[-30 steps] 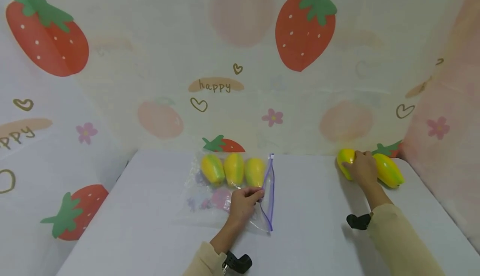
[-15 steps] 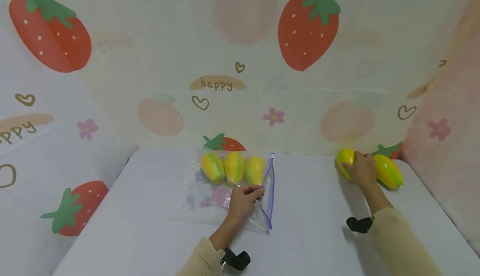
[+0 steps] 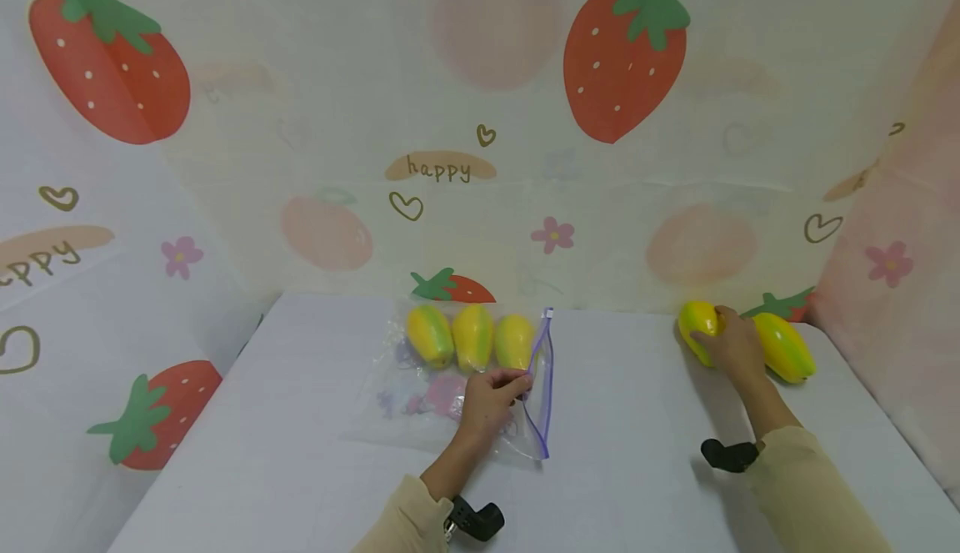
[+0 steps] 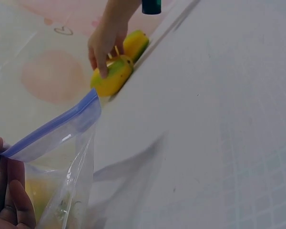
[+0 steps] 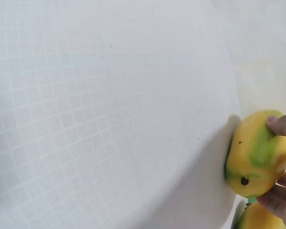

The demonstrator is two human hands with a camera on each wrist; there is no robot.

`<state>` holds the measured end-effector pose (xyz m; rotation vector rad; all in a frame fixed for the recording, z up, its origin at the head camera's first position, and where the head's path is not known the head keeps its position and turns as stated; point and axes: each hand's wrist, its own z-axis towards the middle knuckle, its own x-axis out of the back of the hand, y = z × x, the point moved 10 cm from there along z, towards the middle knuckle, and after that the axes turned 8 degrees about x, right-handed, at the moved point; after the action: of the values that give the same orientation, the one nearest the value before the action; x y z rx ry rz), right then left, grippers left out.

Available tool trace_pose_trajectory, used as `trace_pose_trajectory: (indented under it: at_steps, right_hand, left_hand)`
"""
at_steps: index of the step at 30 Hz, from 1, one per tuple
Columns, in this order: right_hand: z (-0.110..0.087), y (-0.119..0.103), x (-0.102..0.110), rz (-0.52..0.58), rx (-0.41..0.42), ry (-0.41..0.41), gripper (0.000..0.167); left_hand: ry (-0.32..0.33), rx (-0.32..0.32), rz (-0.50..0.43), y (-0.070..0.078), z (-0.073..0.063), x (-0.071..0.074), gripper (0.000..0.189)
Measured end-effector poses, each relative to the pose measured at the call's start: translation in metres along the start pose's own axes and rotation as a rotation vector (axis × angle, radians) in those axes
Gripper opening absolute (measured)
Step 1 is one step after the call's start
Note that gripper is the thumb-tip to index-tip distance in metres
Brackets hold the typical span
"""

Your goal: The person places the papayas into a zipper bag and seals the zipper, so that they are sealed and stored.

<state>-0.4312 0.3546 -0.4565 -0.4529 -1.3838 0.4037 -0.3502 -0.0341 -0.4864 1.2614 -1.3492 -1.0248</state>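
In the head view, my left hand (image 3: pixel 486 407) pinches the edge of a clear zip bag (image 3: pixel 420 424) near its purple zip strip. The bag lies on the table with its mouth to the right, and 3 yellow-green papayas (image 3: pixel 472 338) are inside it. In the left wrist view the purple strip (image 4: pixel 52 125) is lifted and the mouth gapes. My right hand (image 3: pixel 737 351) grips another papaya (image 5: pixel 252 155) at the table's far right, thumb on one side and fingers on the other. Close beside it lies one more papaya (image 3: pixel 786 351), touching or nearly touching my hand.
The white table (image 3: pixel 615 419) runs between the bag and the right-hand papayas. A strawberry-printed backdrop (image 3: pixel 337 103) rises along the back edge, with pink cloth (image 3: pixel 900 344) at the right. Black wrist cameras (image 3: pixel 478 520) sit on both forearms.
The head view has shifted slightly. Both hands keep their holds on the bag and the papaya, with no clear movement of either.
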Motion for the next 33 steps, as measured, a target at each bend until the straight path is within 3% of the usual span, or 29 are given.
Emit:
trace_pose_trajectory:
  at_steps: [10, 16, 33]
  right_hand:
    - [-0.007, 0.002, 0.008, 0.119, -0.028, -0.041, 0.074]
    - [-0.012, -0.008, 0.009, 0.139, 0.028, -0.055, 0.074]
    - [-0.033, -0.037, -0.005, 0.219, 0.064, -0.127, 0.078]
  left_hand:
    - [-0.002, 0.006, -0.011, 0.000, -0.001, -0.002, 0.023]
    - [0.002, 0.016, -0.011, 0.000, -0.002, -0.001, 0.022]
    - [-0.003, 0.012, -0.003, 0.000, -0.001, 0.001, 0.023]
